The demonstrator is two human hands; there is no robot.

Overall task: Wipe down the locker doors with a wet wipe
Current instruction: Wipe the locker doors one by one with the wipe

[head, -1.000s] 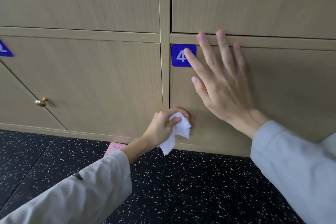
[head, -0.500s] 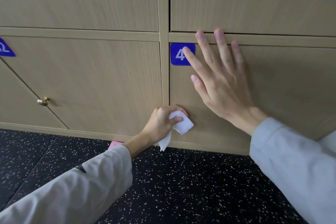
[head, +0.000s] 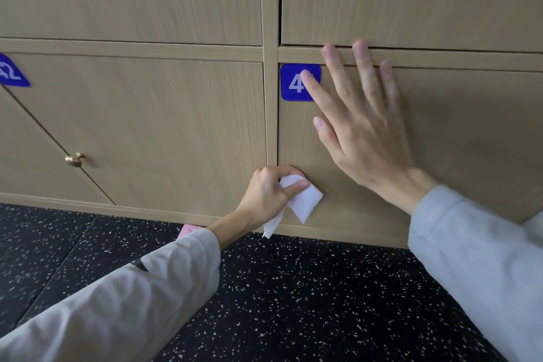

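Observation:
My left hand (head: 270, 192) grips a white wet wipe (head: 302, 203) and holds it against the lower left corner of a light wooden locker door (head: 464, 138). That door carries a blue number plate (head: 293, 82), partly hidden by my fingers. My right hand (head: 361, 120) lies flat on the same door with its fingers spread, and the fingertips reach the frame strip above it. A loose corner of the wipe hangs below my left hand.
To the left is another locker door (head: 164, 126) with a blue plate (head: 11, 72) and a small brass knob (head: 75, 159). More doors fill the row above. Below lies black speckled floor (head: 308, 297). A pink slip (head: 188, 231) lies at the lockers' base.
My left hand with the wipe has shifted slightly up along the door's left edge, and the wipe's loose end has changed shape. My right hand has stayed flat on the door.

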